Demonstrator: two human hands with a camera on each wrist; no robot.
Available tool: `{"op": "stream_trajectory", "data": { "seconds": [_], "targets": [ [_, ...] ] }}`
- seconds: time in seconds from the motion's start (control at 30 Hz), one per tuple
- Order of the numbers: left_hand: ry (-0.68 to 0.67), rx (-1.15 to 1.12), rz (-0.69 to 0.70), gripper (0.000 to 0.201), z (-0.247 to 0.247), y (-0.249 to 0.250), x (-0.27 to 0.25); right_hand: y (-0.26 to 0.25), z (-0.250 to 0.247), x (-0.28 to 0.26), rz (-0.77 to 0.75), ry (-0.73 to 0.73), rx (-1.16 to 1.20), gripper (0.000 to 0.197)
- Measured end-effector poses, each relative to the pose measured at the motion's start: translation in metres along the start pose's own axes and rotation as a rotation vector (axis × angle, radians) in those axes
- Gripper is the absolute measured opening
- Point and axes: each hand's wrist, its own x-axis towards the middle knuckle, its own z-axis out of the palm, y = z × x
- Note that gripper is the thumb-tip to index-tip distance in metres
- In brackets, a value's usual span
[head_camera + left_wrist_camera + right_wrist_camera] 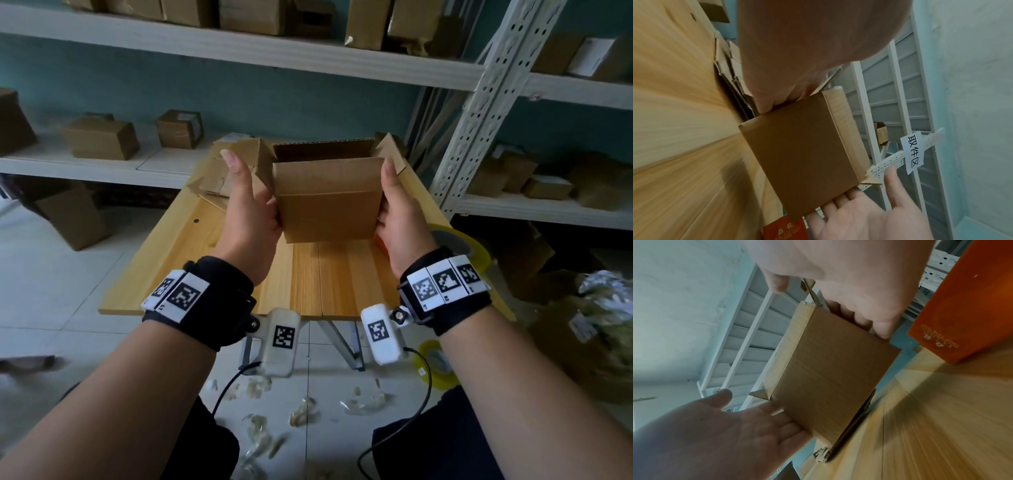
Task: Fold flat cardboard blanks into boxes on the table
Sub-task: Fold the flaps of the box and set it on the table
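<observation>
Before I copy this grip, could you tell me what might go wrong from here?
The box is held above the table only by side pressure from the left hand and right hand; it could slip or its walls buckle. Its top flaps are open and could catch the cardboard pile behind.

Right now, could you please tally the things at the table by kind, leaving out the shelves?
hands: 2, the left hand and the right hand
cardboard box, opened and held between them: 1
orange box: 1
tape roll: 1
pile of flat cardboard: 1, sheets uncountable
total: 6
</observation>
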Motion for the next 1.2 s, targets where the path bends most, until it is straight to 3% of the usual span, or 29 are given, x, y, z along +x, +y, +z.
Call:
{"op": "stream_trajectory", "data": {
  "seconds": [0.13, 0.2, 0.23, 0.3, 0.37, 0.4, 0.53, 0.63, 0.8, 1.03, 1.2],
  "targets": [
    [0.044, 0.092, 0.064, 0.109, -0.003, -0.004, 0.005, 0.002, -0.004, 0.003, 0.01, -0.033, -0.068, 0.12],
    [0.049, 0.128, 0.099, 0.097, 0.0, -0.002, 0.003, 0.001, -0.004, 0.001, 0.006, -0.035, -0.111, 0.116],
    [0.049, 0.129, 0.118, 0.086, 0.001, -0.002, 0.001, 0.0, -0.005, 0.0, 0.0, -0.038, -0.129, 0.11],
    [0.034, 0.093, 0.12, 0.062, 0.003, -0.001, -0.002, -0.002, -0.006, -0.002, -0.026, -0.032, -0.139, 0.074],
    [0.031, 0.026, 0.082, 0.053, -0.001, -0.002, -0.001, -0.001, -0.007, -0.002, -0.044, -0.049, -0.095, 0.038],
    [0.035, -0.007, 0.068, 0.051, -0.004, -0.002, 0.0, -0.001, -0.008, -0.002, -0.049, -0.071, -0.055, 0.033],
    [0.105, -0.002, 0.077, 0.043, -0.006, -0.003, 0.002, 0.005, -0.005, 0.002, -0.052, -0.11, 0.013, 0.045],
    [0.187, 0.074, 0.153, 0.041, -0.004, -0.005, 0.002, 0.01, -0.005, 0.005, -0.142, -0.074, -0.044, 0.051],
    [0.213, 0.102, 0.29, 0.037, -0.007, -0.01, 0.006, 0.011, -0.005, 0.005, -0.256, -0.02, -0.113, 0.053],
    [0.187, -0.072, 0.165, 0.029, -0.008, -0.007, 0.004, 0.01, -0.005, 0.005, -0.329, 0.034, -0.088, 0.052],
    [0.193, -0.06, 0.215, 0.038, -0.007, -0.011, 0.005, 0.012, -0.002, 0.005, -0.325, 0.043, -0.086, 0.054]
  ]
}}
